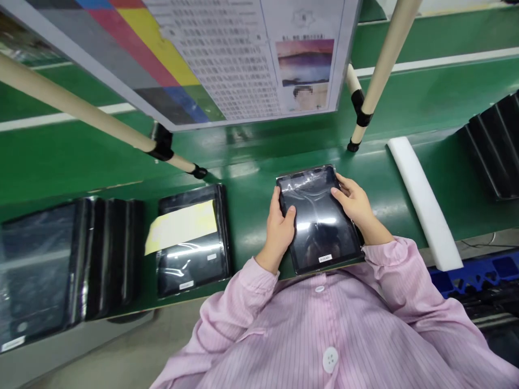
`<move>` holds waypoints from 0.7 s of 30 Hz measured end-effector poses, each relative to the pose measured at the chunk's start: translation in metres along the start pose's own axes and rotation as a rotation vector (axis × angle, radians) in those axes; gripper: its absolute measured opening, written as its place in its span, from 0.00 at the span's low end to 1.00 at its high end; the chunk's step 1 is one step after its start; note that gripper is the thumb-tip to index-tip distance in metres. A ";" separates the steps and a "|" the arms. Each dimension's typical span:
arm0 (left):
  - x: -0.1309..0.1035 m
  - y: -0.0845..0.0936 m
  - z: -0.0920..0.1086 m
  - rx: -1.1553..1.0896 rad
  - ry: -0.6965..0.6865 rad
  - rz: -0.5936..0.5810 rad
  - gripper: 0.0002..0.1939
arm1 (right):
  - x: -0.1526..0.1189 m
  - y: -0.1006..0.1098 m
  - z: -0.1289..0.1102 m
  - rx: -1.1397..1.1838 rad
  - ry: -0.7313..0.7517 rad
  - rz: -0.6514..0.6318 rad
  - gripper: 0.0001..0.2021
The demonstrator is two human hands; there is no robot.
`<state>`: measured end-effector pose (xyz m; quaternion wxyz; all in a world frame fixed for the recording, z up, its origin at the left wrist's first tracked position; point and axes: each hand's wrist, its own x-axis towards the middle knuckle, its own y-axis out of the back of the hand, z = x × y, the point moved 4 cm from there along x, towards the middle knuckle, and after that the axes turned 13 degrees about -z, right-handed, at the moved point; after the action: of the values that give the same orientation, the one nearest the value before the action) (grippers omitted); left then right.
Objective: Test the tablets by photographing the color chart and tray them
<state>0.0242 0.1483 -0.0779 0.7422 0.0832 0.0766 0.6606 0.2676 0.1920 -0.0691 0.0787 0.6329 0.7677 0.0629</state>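
Observation:
A black tablet-like panel in clear film, with a small white label at its lower edge, lies between my hands at the front of the green table. My left hand grips its left edge, thumb on the front. My right hand holds the upper right edge, its thumb also on the glass. To the left, a small stack of similar panels carries a yellow-and-white paper. Further left, several wrapped panels lean in an overlapping row.
A white foam strip lies at the right, overhanging the front edge. More black panels stand at far right. A printed board hangs ahead between beige poles. A blue crate sits below the table at right.

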 end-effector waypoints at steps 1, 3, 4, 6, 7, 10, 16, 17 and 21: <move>0.000 -0.001 0.003 0.037 0.007 0.005 0.35 | 0.000 0.001 -0.001 0.015 -0.002 -0.007 0.39; 0.001 -0.002 0.008 0.101 0.010 0.015 0.35 | -0.001 0.003 -0.002 0.034 -0.014 -0.020 0.39; 0.002 -0.002 0.010 0.120 0.008 0.024 0.35 | -0.002 0.004 -0.002 0.040 -0.021 -0.025 0.39; 0.007 -0.003 0.009 0.122 -0.003 0.046 0.36 | -0.003 0.006 0.000 0.048 -0.031 -0.034 0.40; 0.010 -0.003 0.008 0.106 -0.016 0.056 0.36 | -0.004 0.006 0.001 0.051 -0.035 -0.038 0.41; 0.017 -0.001 0.003 0.035 -0.075 0.073 0.32 | -0.007 0.005 0.003 0.069 -0.049 -0.064 0.47; 0.019 -0.003 0.007 -0.016 -0.204 -0.067 0.33 | -0.014 0.004 -0.008 0.164 0.010 -0.113 0.47; 0.019 -0.004 0.008 -0.022 -0.209 -0.076 0.35 | -0.015 0.004 -0.009 0.168 0.021 -0.121 0.46; 0.023 -0.005 0.002 -0.094 -0.176 0.001 0.35 | -0.017 0.004 -0.009 0.163 0.027 -0.139 0.49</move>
<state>0.0324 0.1703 -0.0774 0.7489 0.1060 -0.0198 0.6539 0.2731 0.1763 -0.0585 0.0206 0.5815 0.8133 0.0034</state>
